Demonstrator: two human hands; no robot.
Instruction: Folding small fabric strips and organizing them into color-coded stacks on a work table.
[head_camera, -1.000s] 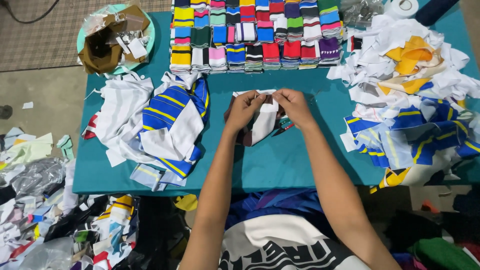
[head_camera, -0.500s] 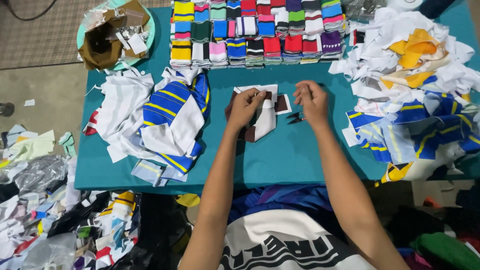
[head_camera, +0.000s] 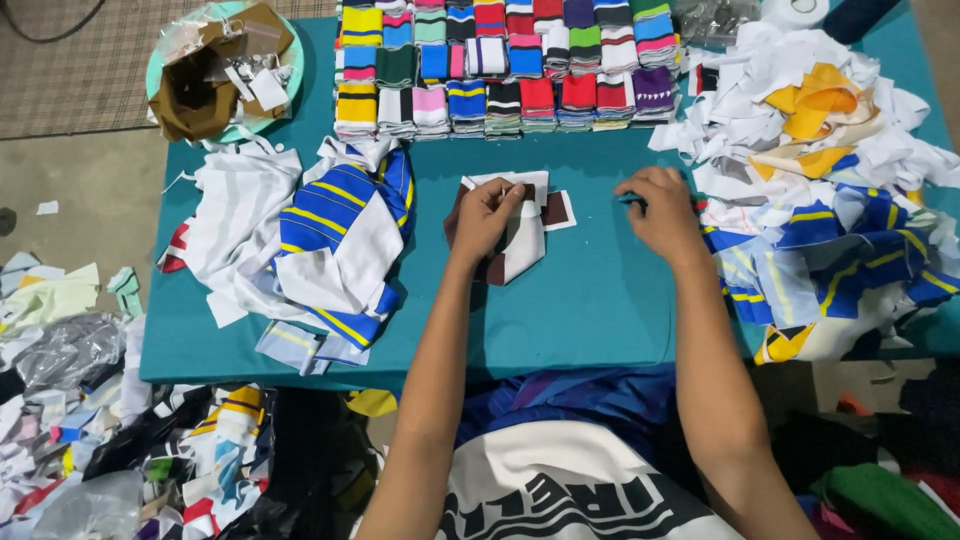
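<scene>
My left hand (head_camera: 485, 215) pinches a folded maroon and white fabric piece (head_camera: 525, 250) that lies on the teal table (head_camera: 590, 300). A white label card (head_camera: 535, 182) shows at the piece's top edge, just past my fingertips. My right hand (head_camera: 660, 212) rests on the table to the right of the piece, close to the big fabric heap. Its fingers are curled around a small dark tool (head_camera: 630, 197), of which only the tip shows.
Rows of folded striped fabric pieces (head_camera: 500, 70) line the table's far side. A white, blue and yellow fabric pile (head_camera: 320, 230) lies on the left, and a larger heap (head_camera: 830, 180) on the right. A round tray with brown cardboard (head_camera: 215, 70) sits far left. Scraps (head_camera: 70, 400) cover the floor.
My right hand has left the maroon and white piece and moved right toward the heap, taking the small dark tool off the table. My left hand stays on the piece.
</scene>
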